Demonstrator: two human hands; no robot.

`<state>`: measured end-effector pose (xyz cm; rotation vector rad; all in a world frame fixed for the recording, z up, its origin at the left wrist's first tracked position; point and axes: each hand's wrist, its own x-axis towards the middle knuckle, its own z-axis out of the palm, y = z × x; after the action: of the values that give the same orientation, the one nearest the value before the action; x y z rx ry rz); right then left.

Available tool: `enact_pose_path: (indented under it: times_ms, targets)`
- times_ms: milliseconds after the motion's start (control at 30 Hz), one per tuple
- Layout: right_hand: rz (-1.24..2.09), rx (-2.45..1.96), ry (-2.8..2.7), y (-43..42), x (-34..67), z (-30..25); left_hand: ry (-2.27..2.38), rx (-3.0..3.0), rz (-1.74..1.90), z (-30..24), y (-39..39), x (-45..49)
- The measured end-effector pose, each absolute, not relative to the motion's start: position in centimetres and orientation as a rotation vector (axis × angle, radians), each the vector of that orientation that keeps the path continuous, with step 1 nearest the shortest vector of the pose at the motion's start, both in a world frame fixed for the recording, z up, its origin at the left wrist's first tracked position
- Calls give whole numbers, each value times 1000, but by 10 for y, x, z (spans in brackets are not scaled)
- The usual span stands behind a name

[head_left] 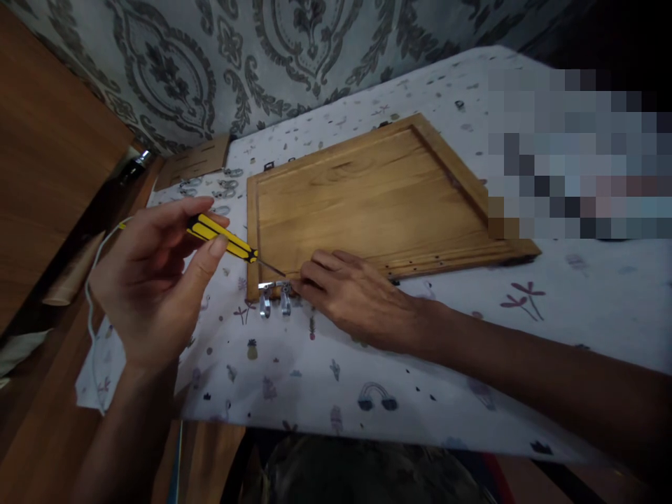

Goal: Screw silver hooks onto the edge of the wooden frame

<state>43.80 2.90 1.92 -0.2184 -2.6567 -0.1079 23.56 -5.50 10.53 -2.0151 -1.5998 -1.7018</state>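
My left hand [157, 273] is closed around the handle of a yellow and black screwdriver [223, 238]. The thin shaft slants down to the right, and its tip ends beside the fingertips of my right hand [351, 294]. That hand rests on the near edge of a framed wooden board [341, 203], fingers curled and pressed together. Whatever they pinch is hidden. Just left of them, a shiny metal fitting with two hooks [276, 297] sits at the board's near left corner, its hooks hanging over the edge. Small dark holes show along the near edge, right of my right hand.
Several loose metal hooks [225, 185] lie beyond my left hand, near a piece of brown cardboard [194, 161]. A printed white cloth [315, 385] covers the table. A pale cable [92, 315] hangs at left. Patterned wallpaper [294, 49] rises behind; the right side is pixelated.
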Motion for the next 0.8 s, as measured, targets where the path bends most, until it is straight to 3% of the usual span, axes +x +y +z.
enact_pose_path:
  times_ms: [800]
  targets:
    - [-125, -207, -2616, 29, 438, 18, -1731, -2099, -1577, 109, -65, 231]
